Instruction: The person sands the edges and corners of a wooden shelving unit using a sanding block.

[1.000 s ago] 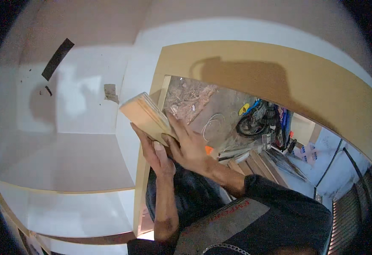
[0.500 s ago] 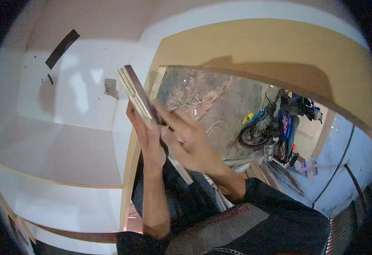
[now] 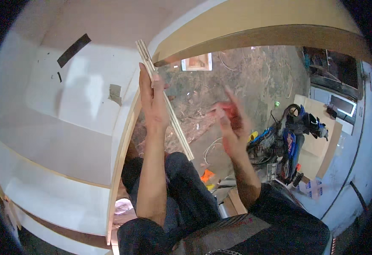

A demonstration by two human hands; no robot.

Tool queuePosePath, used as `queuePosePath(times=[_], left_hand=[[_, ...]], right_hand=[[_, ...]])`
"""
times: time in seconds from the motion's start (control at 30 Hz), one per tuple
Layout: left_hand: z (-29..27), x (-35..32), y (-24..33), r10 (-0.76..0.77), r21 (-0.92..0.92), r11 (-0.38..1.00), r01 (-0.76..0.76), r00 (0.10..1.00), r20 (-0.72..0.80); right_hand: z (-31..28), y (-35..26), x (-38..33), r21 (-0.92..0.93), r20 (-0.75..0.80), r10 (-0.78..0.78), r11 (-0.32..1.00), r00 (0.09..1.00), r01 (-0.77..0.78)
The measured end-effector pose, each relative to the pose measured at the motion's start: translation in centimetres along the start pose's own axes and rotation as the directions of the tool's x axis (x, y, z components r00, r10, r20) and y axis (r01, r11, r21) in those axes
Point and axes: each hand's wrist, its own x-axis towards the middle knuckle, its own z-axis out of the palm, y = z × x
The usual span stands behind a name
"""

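Note:
My left hand point(image 3: 154, 106) is closed around a bundle of thin, pale-edged wooden strips point(image 3: 179, 131). The strips slant from the cabinet's edge at upper left down toward my knees, with their far ends sticking out above my fingers. To the right, apart from the strips, my right hand point(image 3: 236, 131) is in the air above the floor. It is smeared by motion, but its fingers look spread, with a reddish patch by the palm that I cannot make out. The white-lined cabinet point(image 3: 79, 148) stands right beside my left arm.
A tan panel edge point(image 3: 279, 36) runs across the far side. At right stands a blue and black motorcycle point(image 3: 286, 142), near a cardboard sheet point(image 3: 322, 157). Orange scraps point(image 3: 207, 175) and a loose cable point(image 3: 211, 153) lie on the littered floor point(image 3: 254, 76).
My right hand has come off the strips and moved right. The left hand keeps hold of them, now higher in the picture and seen more edge-on. The view has shifted, showing more floor.

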Motion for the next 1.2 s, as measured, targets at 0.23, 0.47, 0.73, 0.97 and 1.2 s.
queuePosePath(times=[0.23,0.47,0.73,0.97,1.2], left_hand=[[0.9,0.2,0.8,0.082,0.083,0.993,-0.081,0.997,-0.010],[1.8,-1.0,3.3,0.232,0.269,0.934,-0.236,0.972,0.048],[2.8,-3.6,5.5,0.340,0.330,0.877,-0.350,0.936,0.088],[1.2,-2.4,4.2,0.135,0.253,0.955,-0.151,0.988,0.082],[0.7,-0.6,5.2,0.056,0.093,0.994,-0.064,0.995,0.081]], right_hand=[[-3.0,-4.0,5.8,-0.150,-0.087,-0.367,0.924,0.926,0.352],[-2.4,-10.6,9.7,0.005,-0.285,-0.575,0.799,0.767,0.601],[-2.9,-5.5,8.5,0.032,-0.495,-0.408,0.874,0.767,0.485],[-1.9,-3.2,6.6,-0.015,-0.462,-0.276,0.953,0.843,0.304],[-7.0,-17.3,3.8,0.190,-0.660,-0.498,0.613,0.562,0.767]])
